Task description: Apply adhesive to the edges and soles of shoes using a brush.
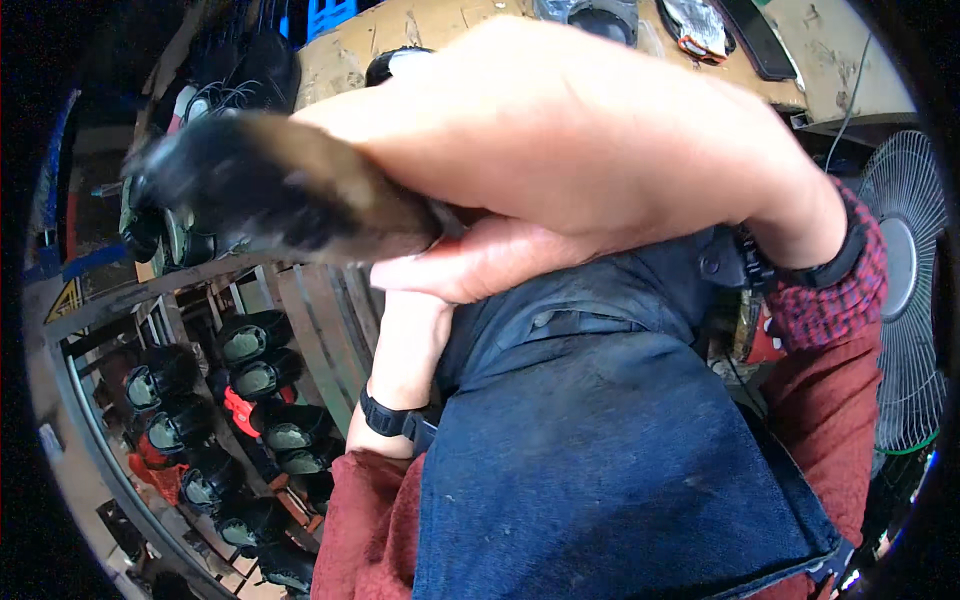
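My right hand (pixel 570 130) fills the middle of the view and is closed around a brush (pixel 280 195) with black bristles and a tan wooden back. The brush is blurred and points left. My left hand (pixel 415 330) rises from below, its fingers tucked under the right hand against a dark leather shoe (pixel 610 290) that it appears to grip. Most of the shoe is hidden by both hands. A blue denim apron (pixel 600 470) covers my lap just below.
A metal rack (pixel 100 440) at the left holds several black shoes (pixel 255 380). A worn wooden bench (pixel 420 40) runs along the top with a dark flat device (pixel 760 40) on it. A standing fan (pixel 910 290) is at the right.
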Action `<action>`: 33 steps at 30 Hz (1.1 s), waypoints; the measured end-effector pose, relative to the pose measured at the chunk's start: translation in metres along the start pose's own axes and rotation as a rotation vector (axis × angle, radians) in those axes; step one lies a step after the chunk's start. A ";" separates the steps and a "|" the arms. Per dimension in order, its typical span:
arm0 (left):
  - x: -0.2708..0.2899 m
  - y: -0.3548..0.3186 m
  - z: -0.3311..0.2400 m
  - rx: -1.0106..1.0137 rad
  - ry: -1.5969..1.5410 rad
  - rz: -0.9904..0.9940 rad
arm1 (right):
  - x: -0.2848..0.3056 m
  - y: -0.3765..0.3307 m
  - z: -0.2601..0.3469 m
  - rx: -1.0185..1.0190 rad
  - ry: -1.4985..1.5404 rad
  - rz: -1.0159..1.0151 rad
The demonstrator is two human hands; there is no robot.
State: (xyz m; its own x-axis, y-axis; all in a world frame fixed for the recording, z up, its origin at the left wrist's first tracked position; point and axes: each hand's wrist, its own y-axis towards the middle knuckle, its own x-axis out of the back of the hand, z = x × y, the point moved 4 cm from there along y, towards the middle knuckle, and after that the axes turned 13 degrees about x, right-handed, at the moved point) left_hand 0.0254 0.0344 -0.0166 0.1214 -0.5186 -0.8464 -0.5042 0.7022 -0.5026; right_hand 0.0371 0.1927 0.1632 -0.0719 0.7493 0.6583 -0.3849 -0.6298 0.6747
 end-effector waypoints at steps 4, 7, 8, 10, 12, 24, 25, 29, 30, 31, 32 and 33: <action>0.011 -0.003 -0.016 0.100 -0.123 0.106 | -0.002 0.004 -0.005 -0.016 0.049 0.110; 0.014 -0.003 -0.023 0.147 -0.153 0.159 | 0.001 0.002 -0.006 0.006 0.064 0.104; 0.015 -0.002 -0.023 0.146 -0.151 0.160 | 0.003 0.001 -0.007 0.011 0.065 0.098; 0.017 -0.004 -0.022 0.174 -0.193 0.143 | 0.006 -0.003 -0.010 0.019 0.065 0.075; 0.023 -0.008 -0.024 0.125 -0.206 0.032 | 0.009 -0.009 -0.015 0.013 0.055 0.054; -0.014 0.006 -0.014 0.331 -0.352 0.241 | 0.011 -0.037 -0.061 0.113 0.139 -0.156; -0.018 0.006 -0.012 0.348 -0.355 0.246 | 0.009 -0.039 -0.068 0.127 0.151 -0.174; -0.021 0.009 -0.013 0.364 -0.266 0.280 | 0.005 -0.045 -0.093 0.171 0.175 -0.232; -0.019 0.009 -0.011 0.384 -0.317 0.282 | 0.004 -0.042 -0.099 0.179 0.179 -0.247; -0.016 0.010 -0.011 0.403 -0.368 0.284 | 0.007 -0.040 -0.100 0.186 0.185 -0.266; -0.014 0.010 -0.009 0.420 -0.391 0.314 | 0.009 -0.036 -0.099 0.193 0.184 -0.290; -0.012 0.010 -0.010 0.403 -0.396 0.310 | 0.013 -0.033 -0.097 0.165 0.176 -0.315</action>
State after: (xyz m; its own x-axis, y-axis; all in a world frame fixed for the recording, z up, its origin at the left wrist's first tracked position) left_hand 0.0108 0.0427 -0.0097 0.3672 -0.0965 -0.9251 -0.2157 0.9587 -0.1856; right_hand -0.0401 0.2430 0.1175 -0.1359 0.9256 0.3533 -0.2610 -0.3775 0.8885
